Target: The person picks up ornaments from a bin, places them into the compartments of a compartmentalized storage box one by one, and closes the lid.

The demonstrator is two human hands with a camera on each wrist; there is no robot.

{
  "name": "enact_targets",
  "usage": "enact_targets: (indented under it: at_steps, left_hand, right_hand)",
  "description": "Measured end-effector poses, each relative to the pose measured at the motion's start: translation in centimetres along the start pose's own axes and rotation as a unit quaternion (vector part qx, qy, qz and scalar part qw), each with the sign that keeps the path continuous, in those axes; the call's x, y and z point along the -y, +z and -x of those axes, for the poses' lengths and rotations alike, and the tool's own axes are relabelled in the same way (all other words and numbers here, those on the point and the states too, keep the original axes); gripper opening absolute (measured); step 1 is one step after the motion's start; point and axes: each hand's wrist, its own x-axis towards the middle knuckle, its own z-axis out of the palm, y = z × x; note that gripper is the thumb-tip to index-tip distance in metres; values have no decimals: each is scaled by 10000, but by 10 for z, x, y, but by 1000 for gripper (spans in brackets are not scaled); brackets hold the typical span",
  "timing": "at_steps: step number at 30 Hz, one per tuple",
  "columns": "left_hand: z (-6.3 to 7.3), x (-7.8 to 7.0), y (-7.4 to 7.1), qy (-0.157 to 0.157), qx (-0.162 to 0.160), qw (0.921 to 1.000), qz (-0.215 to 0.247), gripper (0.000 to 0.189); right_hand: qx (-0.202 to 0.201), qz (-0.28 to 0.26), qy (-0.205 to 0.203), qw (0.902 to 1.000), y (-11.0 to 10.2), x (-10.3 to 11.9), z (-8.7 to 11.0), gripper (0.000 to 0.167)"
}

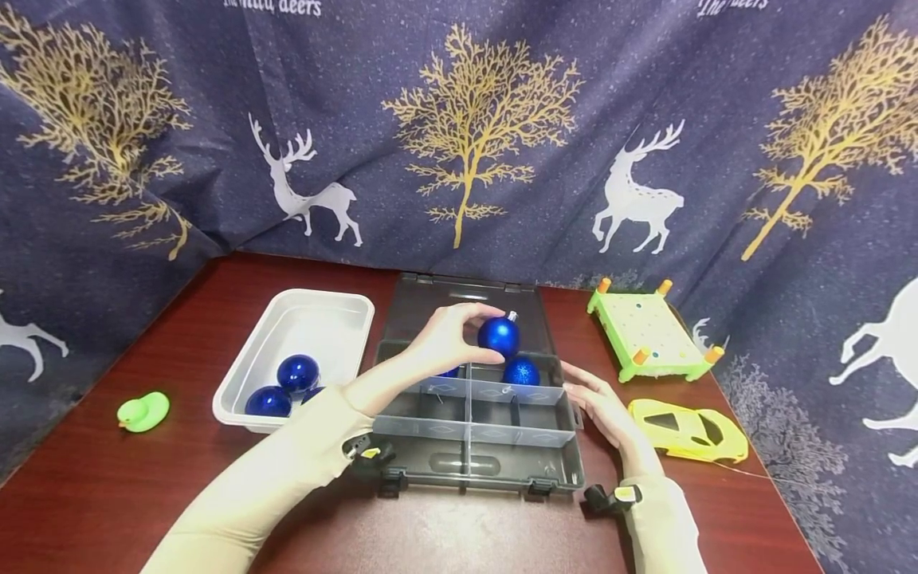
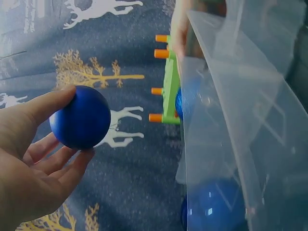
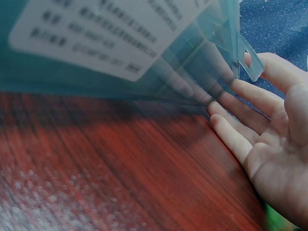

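Observation:
My left hand (image 1: 448, 339) holds a matte blue Christmas ball (image 1: 500, 337) with a silver cap, thumb and fingers curved round it, above the back of a clear grey divided box (image 1: 516, 461). In the left wrist view the ball (image 2: 82, 118) hangs apart from the dividers. A glittery blue ball (image 1: 522, 371) sits in the box's back right compartment. Another blue ball (image 1: 449, 372) lies back left, partly hidden by my left hand. With its fingers extended, my right hand (image 1: 610, 414) touches the box's right side; the fingertips (image 3: 216, 118) meet the clear wall.
Left of the box stands a white bin (image 1: 330, 319) holding several shiny blue balls (image 1: 297, 372). A green toy duck (image 1: 143, 412) lies at the far left. On the right are an upturned green toy table (image 1: 641, 331) and a yellow toy car (image 1: 688, 430). The box's lid (image 1: 409, 311) lies back, raised.

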Motion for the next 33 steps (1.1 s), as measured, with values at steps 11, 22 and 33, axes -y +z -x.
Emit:
enact_targets:
  at_steps: [11,22,33]
  left_hand:
    - [-5,-11,32,14,585,9975,400,60]
    - [-9,-15,62,66,1124,9935,-184,58]
    - [-12,-15,76,-78,1522,9856,-733,57]
  right_hand:
    - [-105,148,114,9998,1,0,0,55]
    - [-175,252,166,9994,-2,-1,1,41]
    - [-198,361,221,9989,0,1,-1,53]
